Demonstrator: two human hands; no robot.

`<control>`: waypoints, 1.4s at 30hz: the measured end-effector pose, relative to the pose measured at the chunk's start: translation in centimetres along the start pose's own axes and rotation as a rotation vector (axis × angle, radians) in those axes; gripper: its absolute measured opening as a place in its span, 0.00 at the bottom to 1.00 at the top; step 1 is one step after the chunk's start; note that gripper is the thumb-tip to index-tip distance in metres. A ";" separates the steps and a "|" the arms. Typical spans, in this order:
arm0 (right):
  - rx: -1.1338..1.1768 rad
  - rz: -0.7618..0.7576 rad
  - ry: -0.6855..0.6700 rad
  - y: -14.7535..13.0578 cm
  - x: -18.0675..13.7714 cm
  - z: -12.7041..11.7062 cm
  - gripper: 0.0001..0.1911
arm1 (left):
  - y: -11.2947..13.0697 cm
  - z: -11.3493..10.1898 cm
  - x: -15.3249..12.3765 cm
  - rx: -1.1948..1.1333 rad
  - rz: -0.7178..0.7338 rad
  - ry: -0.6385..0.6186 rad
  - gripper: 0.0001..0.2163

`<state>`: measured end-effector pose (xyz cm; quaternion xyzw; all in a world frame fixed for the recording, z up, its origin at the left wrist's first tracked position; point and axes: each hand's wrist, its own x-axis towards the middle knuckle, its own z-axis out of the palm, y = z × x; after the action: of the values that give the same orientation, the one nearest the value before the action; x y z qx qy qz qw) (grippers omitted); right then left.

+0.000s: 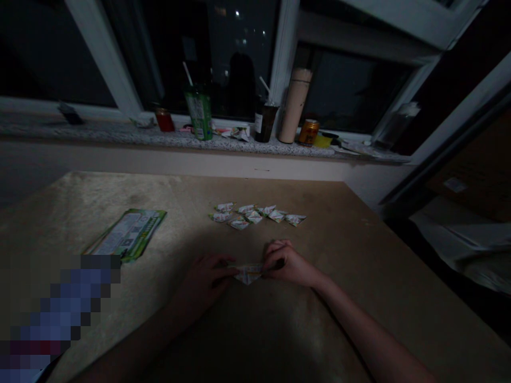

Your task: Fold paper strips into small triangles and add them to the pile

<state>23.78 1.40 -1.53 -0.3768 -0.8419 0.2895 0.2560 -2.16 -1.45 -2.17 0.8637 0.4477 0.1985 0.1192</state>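
A small folded paper piece (248, 273) lies on the brown table (359, 276) between my hands. My left hand (207, 282) rests on the table with its fingertips pressed on the paper's left end. My right hand (288, 263) is curled, pinching the paper's right end. Beyond them, several similar folded paper pieces (255, 214) lie in a loose row. A stack of printed green and white sheets (130, 234) lies to the left.
A stone windowsill (120, 134) at the back carries a green cup with a straw (199, 114), a red can (164, 120), a dark bottle (264, 121), a tall beige flask (294, 105) and an orange can (308, 132). Dark windows behind. Pale papers or bags (463, 234) lie right of the table.
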 end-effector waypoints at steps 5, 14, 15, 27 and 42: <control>-0.009 0.016 -0.035 0.0 -0.1 -0.2 0.06 | 0.6 -0.5 0.0 0.019 0.011 -0.019 0.18; 0.004 0.007 -0.041 0.1 -0.2 -0.2 0.09 | 3.7 -0.8 -1.2 0.032 0.222 -0.151 0.24; 0.006 0.006 -0.040 0.1 -0.1 -0.2 0.09 | 4.0 -0.5 -1.5 0.018 0.248 -0.186 0.28; 0.008 -0.008 -0.012 1.0 0.3 -0.1 0.07 | 4.5 0.2 -2.4 -0.102 0.194 -0.327 0.35; -0.046 0.187 -0.036 0.0 0.8 0.1 0.05 | 5.8 1.0 -1.4 -0.026 0.143 -0.282 0.34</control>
<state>23.22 1.97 -1.44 -0.4540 -0.8141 0.2994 0.2038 1.80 -5.94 -1.18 0.9111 0.3610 0.0891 0.1778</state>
